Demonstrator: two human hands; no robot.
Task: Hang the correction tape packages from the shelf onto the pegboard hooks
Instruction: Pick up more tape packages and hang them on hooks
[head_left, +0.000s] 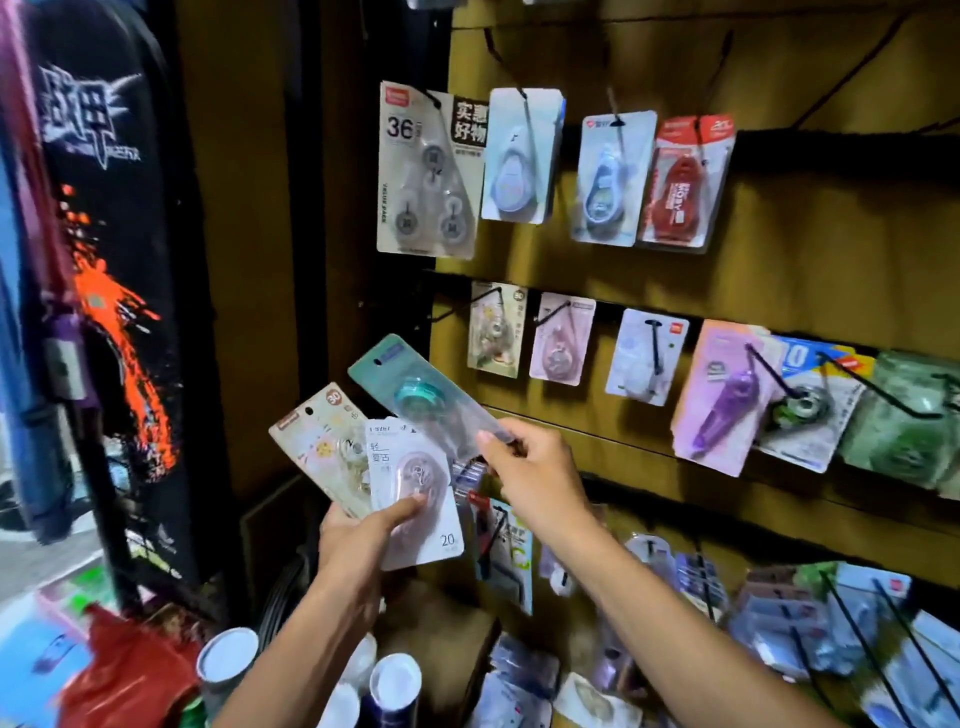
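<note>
Right hand (524, 470) pinches teal package (415, 397) by bottom edge, hang-hole toward 10 o'clock; left hand (363, 530) grips two more packages (410, 499). Light, stiff card, slippery blister; probably best held by card edge

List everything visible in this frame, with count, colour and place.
teal pack: one, teal card, pinched by the right hand, tilted below the middle row
white pack: one, white with pinkish tape, in the left hand, front
beige pack: one, beige, in the left hand, behind the white pack
top row: four packs on hooks, grey, blue, blue, red
middle row: at least seven hung packs, beige, pink, white, purple, blue, green
lower packs: many, mostly blue, count unclear
pegboard: one, ochre
backpack: one, black with orange splashes, left
cans: at least two, white-topped, bottom
left hand: one
right hand: one
</note>
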